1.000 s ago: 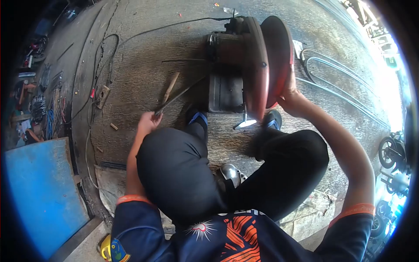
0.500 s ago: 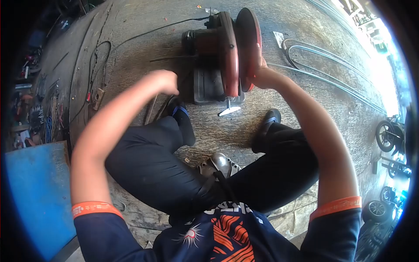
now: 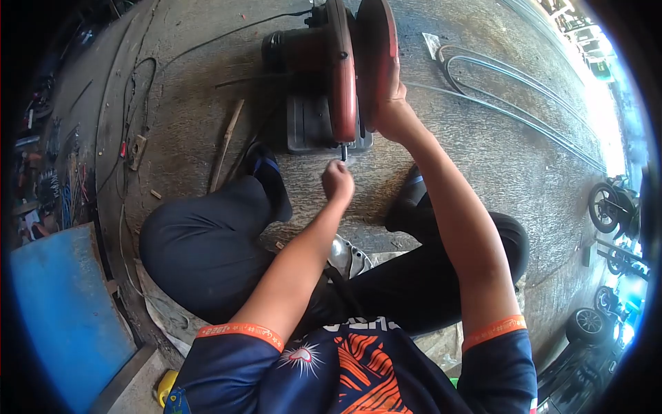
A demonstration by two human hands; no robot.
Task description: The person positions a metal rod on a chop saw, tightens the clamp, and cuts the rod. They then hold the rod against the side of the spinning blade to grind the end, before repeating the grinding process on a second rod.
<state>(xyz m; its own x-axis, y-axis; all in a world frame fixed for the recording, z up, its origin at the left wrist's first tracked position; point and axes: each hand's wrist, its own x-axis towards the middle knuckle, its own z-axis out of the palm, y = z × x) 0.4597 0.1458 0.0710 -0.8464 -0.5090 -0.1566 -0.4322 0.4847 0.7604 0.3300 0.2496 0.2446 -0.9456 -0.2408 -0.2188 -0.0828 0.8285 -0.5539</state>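
A red cut-off saw point(image 3: 343, 90) with a dark base point(image 3: 307, 127) stands on the floor in front of me. My right hand point(image 3: 395, 114) grips the edge of the round red blade guard point(image 3: 376, 62) on its right side. At the front of the saw, my left hand point(image 3: 338, 181) is closed at the end of a short metal shaft point(image 3: 344, 152), where the crank handle is; the fingers cover that handle. Between my legs lies a silver metal casing point(image 3: 348, 259), partly hidden by my left forearm.
A stick point(image 3: 226, 146) lies left of the saw, and a power cable point(image 3: 234, 43) runs off behind it. Bent metal rods point(image 3: 510, 79) lie to the right. A blue panel point(image 3: 65, 310) is at the lower left; motorcycles point(image 3: 607, 207) stand at the far right.
My left hand has come from the left of the saw to the crank handle at its front. My right hand stays on the guard. The view has shifted slightly.
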